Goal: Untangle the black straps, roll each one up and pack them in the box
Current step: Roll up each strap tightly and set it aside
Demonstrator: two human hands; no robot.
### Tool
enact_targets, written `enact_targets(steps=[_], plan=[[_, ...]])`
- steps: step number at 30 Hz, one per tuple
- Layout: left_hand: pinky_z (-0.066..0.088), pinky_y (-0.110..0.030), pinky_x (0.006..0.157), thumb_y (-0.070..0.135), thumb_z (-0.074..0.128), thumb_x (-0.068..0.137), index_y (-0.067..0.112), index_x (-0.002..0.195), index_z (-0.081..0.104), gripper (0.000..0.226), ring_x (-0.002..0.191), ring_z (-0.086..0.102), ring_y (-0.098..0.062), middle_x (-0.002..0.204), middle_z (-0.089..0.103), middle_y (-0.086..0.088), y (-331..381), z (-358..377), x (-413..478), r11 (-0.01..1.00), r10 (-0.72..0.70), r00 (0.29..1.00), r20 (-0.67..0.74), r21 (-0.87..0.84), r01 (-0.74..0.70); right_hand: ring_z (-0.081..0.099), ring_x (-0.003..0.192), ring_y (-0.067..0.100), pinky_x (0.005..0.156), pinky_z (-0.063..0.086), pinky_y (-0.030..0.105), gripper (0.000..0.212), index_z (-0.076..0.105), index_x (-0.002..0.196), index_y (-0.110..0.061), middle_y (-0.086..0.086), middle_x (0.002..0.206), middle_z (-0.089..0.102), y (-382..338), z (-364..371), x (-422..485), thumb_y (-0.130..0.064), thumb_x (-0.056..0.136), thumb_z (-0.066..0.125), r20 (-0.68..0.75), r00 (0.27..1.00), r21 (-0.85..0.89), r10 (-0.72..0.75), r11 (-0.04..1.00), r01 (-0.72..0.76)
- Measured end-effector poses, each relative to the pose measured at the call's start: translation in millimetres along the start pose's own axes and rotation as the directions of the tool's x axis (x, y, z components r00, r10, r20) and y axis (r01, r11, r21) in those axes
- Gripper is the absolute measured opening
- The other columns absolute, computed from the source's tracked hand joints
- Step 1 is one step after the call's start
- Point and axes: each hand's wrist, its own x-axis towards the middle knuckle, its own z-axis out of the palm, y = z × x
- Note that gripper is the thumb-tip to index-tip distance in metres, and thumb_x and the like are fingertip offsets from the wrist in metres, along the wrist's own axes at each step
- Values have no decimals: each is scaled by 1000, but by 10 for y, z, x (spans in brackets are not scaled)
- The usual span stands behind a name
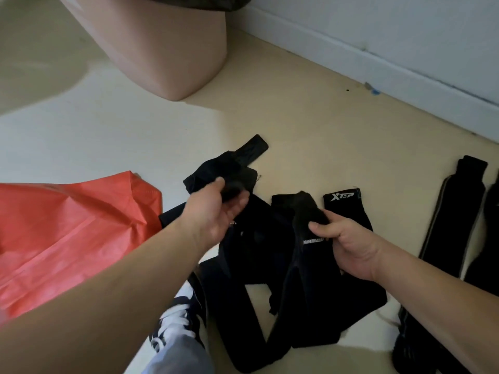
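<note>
On the floor [310, 125], both hands are in the tangled black straps [259, 255].
I see the left hand [213, 214] with fingers [239, 202] curled round a bunched end; the right hand [351, 247] pinches another fold.

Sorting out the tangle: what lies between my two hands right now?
In the head view, a tangled heap of black straps fills the gap between the left hand and the right hand; each hand grips part of it.
</note>
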Motion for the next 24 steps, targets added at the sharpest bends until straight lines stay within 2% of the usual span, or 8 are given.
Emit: enact_targets(steps=[2, 4, 9, 13, 14, 18, 22, 24], plan=[[62, -42, 83, 36, 45, 113, 0, 148, 45, 50, 103, 73, -35, 122, 69, -24, 14, -47, 29, 1000, -20, 998, 58, 5, 19, 74, 104, 32, 95, 58, 48, 33, 69, 130, -11, 18, 117, 77, 7, -3, -6, -3, 99, 60, -59, 998, 17, -27, 999, 28], [62, -42, 87, 31, 50, 112, -4, 142, 52, 46, 107, 72, -35, 123, 70, -22, -92, -6, -73, 982, -16, 997, 76, 191, 1, 73, 108, 32, 95, 57, 47, 32, 70, 130, -11, 18, 121, 76, -12, 11, 1, -3, 103, 55, -75, 997, 35, -29, 999, 31], [56, -32, 86, 13, 66, 98, 12, 101, 78, 12, 93, 73, -15, 99, 78, -3, -489, 103, -359, 776, -114, 944, 310, 621, -110, 72, 103, 36, 93, 56, 49, 33, 70, 129, -7, 20, 117, 75, -100, 22, 17, -6, 103, 50, -62, 997, 72, -34, 997, 39], [52, -15, 66, 8, 68, 100, 18, 105, 80, 15, 78, 70, -5, 91, 79, 3, -570, 44, -345, 610, -61, 923, 381, 746, -267, 71, 105, 39, 98, 55, 53, 35, 68, 132, -5, 23, 123, 74, -140, -29, -1, -8, 104, 47, -59, 998, 115, -34, 993, 41], [53, -16, 64, 9, 66, 102, 17, 105, 79, 15, 77, 71, -7, 90, 79, 2, -558, 33, -336, 614, -36, 931, 363, 743, -266, 71, 105, 39, 99, 54, 54, 36, 68, 132, -4, 23, 121, 74, -160, -45, -7, -8, 104, 47, -55, 998, 128, -37, 991, 43], [63, -30, 67, 11, 55, 109, 3, 113, 75, 22, 81, 77, -20, 96, 79, -11, -469, 31, -291, 865, -93, 949, 301, 496, -73, 73, 92, 35, 93, 55, 51, 36, 73, 120, -8, 15, 105, 75, -240, -87, -30, -7, 92, 51, -19, 999, 129, -34, 991, 36], [65, -33, 74, 7, 57, 107, 7, 115, 75, 20, 83, 76, -19, 102, 79, -12, -438, 61, -267, 925, -58, 957, 284, 375, -56, 71, 100, 38, 100, 53, 57, 36, 71, 125, -5, 19, 113, 74, -195, -26, -48, -4, 96, 50, 9, 999, 69, -32, 997, 31], [65, -34, 80, 4, 57, 106, 9, 121, 73, 22, 85, 76, -19, 105, 79, -13, -424, 81, -265, 945, -52, 956, 288, 324, -46, 71, 104, 38, 95, 58, 55, 33, 70, 128, -4, 19, 116, 74, -187, 17, -51, -5, 101, 50, 4, 999, 50, -49, 998, 49]])
